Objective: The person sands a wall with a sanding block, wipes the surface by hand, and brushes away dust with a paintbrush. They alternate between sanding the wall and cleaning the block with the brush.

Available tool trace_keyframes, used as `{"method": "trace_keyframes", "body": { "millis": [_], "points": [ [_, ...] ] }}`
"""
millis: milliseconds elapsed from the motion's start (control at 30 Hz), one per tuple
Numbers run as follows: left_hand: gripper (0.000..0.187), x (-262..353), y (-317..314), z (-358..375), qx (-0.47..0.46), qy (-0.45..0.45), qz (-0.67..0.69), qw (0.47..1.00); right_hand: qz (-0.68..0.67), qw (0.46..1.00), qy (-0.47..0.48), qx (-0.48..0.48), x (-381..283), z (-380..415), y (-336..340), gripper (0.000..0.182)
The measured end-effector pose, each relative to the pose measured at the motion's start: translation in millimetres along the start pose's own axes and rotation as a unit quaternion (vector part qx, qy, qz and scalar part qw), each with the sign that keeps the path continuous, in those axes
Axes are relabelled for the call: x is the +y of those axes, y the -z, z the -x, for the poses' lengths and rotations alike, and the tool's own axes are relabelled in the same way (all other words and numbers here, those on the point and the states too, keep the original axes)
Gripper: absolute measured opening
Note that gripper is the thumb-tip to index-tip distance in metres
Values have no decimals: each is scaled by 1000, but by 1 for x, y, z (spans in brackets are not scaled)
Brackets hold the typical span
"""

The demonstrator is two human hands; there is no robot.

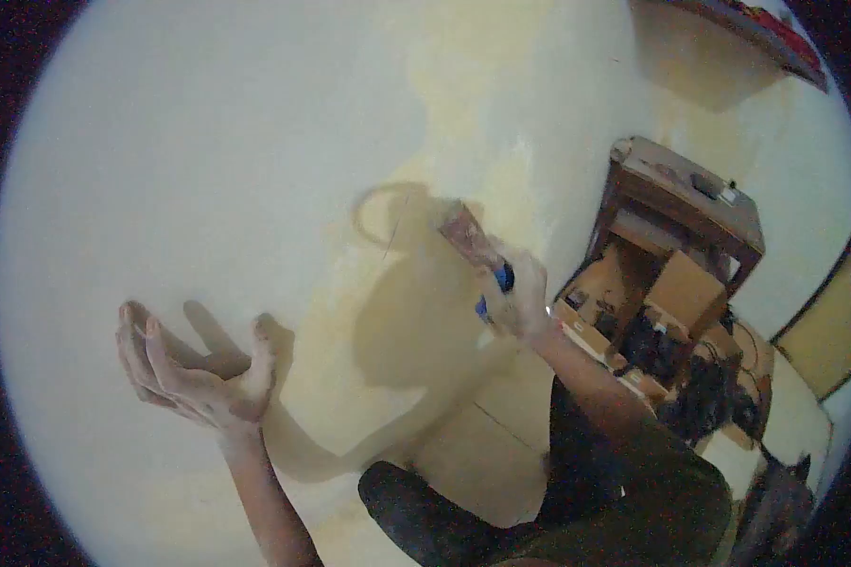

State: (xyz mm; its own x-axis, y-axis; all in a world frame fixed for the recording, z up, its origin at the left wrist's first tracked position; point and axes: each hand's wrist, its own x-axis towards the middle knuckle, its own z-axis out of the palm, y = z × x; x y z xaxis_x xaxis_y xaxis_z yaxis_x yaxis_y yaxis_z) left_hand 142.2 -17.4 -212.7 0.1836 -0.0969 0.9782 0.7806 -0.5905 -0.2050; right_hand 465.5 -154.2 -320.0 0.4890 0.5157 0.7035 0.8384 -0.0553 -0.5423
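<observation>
My right hand [515, 293] is wrapped round the blue handle of a scraper-like tool [470, 238], whose flat, stained blade points up and to the left in front of the wall [208, 142]. Whether the blade touches the wall I cannot tell. Lower left, my left hand [199, 373] is raised near the wall with its fingers spread and curved, holding nothing. The wall is pale with yellowish patches, and shadows of my head and hands fall on it.
A wooden table [686, 194] with small items on it stands at the right. Below it are open cardboard boxes [687, 288] and a heap of dark things [719, 383]. A shelf [747, 33] juts out at the top right. My dark-clothed legs show at the bottom.
</observation>
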Motion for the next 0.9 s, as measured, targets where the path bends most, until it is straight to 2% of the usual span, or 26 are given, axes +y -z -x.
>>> {"method": "trace_keyframes", "body": {
  "millis": [67, 167, 267, 367, 467, 533, 633, 667, 800, 833, 900],
  "points": [
    [98, 1, -7, -1, 0, -21, -37, 999, 87, 991, 90, 41, 12, -42, -2, 33],
    [103, 4, -17, -8, -16, -38, -74, 996, -23, 958, 246, 143, 31, -85, -8, 31],
    [104, 4, -17, -14, -45, -46, -104, 992, -88, 950, 252, 161, 74, -61, -35, 33],
    [104, 7, -19, -21, -62, -54, -121, 989, -121, 962, 218, 108, 62, -83, -14, 42],
    [104, 0, -28, -16, -67, -29, -95, 993, -87, 964, 244, 57, 42, -135, 9, 44],
    [106, -1, -28, -13, -64, 0, -59, 996, -126, 958, 246, 76, 69, -122, -3, 43],
    [109, -7, -36, -10, -47, -13, -93, 994, -168, 949, 260, 67, 85, -119, -5, 44],
    [112, -9, -32, -15, -79, -57, -161, 982, -176, 949, 256, 53, 88, -120, 0, 44],
    [115, 8, -47, -12, -82, -24, -137, 987, -148, 936, 318, -20, 69, -167, 23, 46],
    [116, -26, -20, 1, -82, -11, -139, 987, -134, 935, 328, -28, 36, -145, 13, 47],
    [118, -44, -9, -22, -79, -7, -145, 986, -110, 932, 344, -32, 24, -150, 19, 48]
  ]
}}
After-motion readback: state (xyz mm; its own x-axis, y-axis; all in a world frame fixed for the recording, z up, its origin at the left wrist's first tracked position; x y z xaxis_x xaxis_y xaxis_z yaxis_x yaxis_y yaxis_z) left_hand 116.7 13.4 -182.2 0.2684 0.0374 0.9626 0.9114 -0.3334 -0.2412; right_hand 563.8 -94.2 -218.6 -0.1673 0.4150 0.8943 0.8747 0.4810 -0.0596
